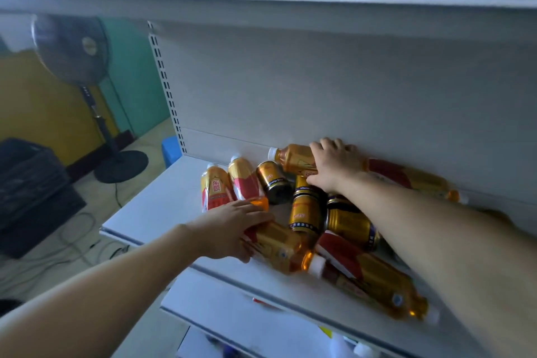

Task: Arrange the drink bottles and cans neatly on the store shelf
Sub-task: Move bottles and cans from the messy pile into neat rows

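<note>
Two bottles [229, 183] are standing upright left of the can cluster [308, 206], probably the start of a row. The left hand [229, 229] is closing over a lying bottle [279, 250] in front of the cans, likely to stand it up. The right hand [334, 166] is wrapping a bottle [293, 158] lying behind the cans against the shelf [162, 206] back panel; more bottles are lying right of the cans.

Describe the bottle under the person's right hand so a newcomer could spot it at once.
Start at the grey shelf holding the jumble of drinks. Along its back panel lies an amber plastic bottle with a white cap, its cap pointing left. Unlike the other bottles, it has the right hand on its middle.
</note>
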The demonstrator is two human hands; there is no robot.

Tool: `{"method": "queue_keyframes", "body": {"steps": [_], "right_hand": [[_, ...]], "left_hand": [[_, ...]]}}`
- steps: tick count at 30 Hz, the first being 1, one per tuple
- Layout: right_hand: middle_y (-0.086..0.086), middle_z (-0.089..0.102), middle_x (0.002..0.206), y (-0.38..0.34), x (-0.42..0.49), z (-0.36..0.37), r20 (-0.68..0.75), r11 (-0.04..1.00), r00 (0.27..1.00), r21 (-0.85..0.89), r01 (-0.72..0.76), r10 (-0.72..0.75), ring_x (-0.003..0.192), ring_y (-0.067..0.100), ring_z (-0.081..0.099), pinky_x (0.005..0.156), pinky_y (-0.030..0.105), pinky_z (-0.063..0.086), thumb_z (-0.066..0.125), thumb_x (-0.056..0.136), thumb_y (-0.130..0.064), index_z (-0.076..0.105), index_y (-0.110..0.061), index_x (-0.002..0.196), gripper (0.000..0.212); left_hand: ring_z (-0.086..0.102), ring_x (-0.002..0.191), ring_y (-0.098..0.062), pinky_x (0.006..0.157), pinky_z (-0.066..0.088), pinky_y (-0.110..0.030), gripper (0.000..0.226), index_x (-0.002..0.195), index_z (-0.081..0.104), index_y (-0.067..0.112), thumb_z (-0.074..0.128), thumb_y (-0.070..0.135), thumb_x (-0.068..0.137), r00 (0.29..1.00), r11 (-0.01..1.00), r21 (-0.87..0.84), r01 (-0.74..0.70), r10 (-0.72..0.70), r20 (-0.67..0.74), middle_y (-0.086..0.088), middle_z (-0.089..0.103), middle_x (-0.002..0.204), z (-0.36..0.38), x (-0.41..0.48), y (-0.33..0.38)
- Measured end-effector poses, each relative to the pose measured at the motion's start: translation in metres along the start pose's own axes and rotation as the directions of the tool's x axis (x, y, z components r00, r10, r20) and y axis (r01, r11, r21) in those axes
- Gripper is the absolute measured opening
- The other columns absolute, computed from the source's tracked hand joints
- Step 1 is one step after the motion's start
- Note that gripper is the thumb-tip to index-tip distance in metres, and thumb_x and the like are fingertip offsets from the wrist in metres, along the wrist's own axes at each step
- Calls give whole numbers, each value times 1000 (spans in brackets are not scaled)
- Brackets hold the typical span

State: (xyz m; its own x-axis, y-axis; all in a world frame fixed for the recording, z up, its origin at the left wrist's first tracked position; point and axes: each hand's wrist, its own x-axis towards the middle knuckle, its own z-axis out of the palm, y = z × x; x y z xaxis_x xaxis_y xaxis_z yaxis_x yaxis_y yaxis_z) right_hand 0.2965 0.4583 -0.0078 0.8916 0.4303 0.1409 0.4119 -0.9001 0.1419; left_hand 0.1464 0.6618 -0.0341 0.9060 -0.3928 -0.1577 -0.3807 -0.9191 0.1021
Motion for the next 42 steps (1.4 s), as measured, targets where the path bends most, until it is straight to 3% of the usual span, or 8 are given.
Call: {"method": "queue_keyframes", "body": {"steps": [4,8,11,18,23,26,29,42], "right_hand": [[6,44,133,4,-5,0,-133,987,991,159,17,4,121,31,43,94,42,37,66,77,-51,41,-19,133,69],[7,50,124,3,-16,-14,-248,826,954,564,-1,170,115,28,48,91,40,41,72,73,-48,49,-18,126,65],[2,59,105,1,-32,-28,-220,619,935,785,0,278,97,20,59,75,30,47,71,65,-53,59,-23,108,53],[-5,66,85,-4,-111,-64,-89,142,905,989,32,415,69,-4,63,55,8,45,70,86,-21,60,-24,94,13],[10,68,84,-3,-178,-66,225,-395,802,918,15,553,72,22,68,68,31,52,66,72,-36,62,-15,95,31],[17,68,93,9,-231,-67,374,-588,738,808,39,562,81,29,66,79,38,52,61,69,-41,64,-8,106,50],[14,73,84,34,-299,-75,394,-616,683,781,104,614,72,24,71,65,33,57,45,91,-50,64,-7,104,49],[19,66,103,159,-598,-117,229,-267,179,935,234,957,88,32,68,75,44,55,67,64,-36,48,-11,130,73]], "left_hand": [[47,123,-19,101,35,-25,95,146,32,27,84,31,67,981,947,-300,112,-153,-116,1,48,138,-7,-3,-2],[63,90,-28,80,51,-45,95,132,43,37,87,20,49,928,539,-828,154,-367,-66,-5,59,105,-4,-2,0],[61,96,-21,90,51,-42,94,127,49,27,79,43,40,876,506,-851,145,-465,-127,5,62,99,-7,-5,3],[66,97,-33,88,52,-51,52,106,62,25,81,37,59,887,68,-988,-141,-434,-157,-9,72,95,-16,-5,22],[67,97,-31,85,52,-48,48,120,57,17,61,33,75,970,-251,-957,-145,-225,-87,-14,71,105,-28,10,71],[67,100,-34,72,57,-43,57,129,54,11,58,41,80,998,-377,-925,-38,-65,-15,-20,67,115,-29,22,120],[69,96,-30,76,57,-44,58,123,59,12,50,49,79,991,-396,-914,90,124,44,-14,70,111,-28,26,187],[71,83,-32,65,58,-44,61,123,50,11,71,13,66,845,-224,-966,131,535,-10,-19,70,102,-11,-7,508]]}}
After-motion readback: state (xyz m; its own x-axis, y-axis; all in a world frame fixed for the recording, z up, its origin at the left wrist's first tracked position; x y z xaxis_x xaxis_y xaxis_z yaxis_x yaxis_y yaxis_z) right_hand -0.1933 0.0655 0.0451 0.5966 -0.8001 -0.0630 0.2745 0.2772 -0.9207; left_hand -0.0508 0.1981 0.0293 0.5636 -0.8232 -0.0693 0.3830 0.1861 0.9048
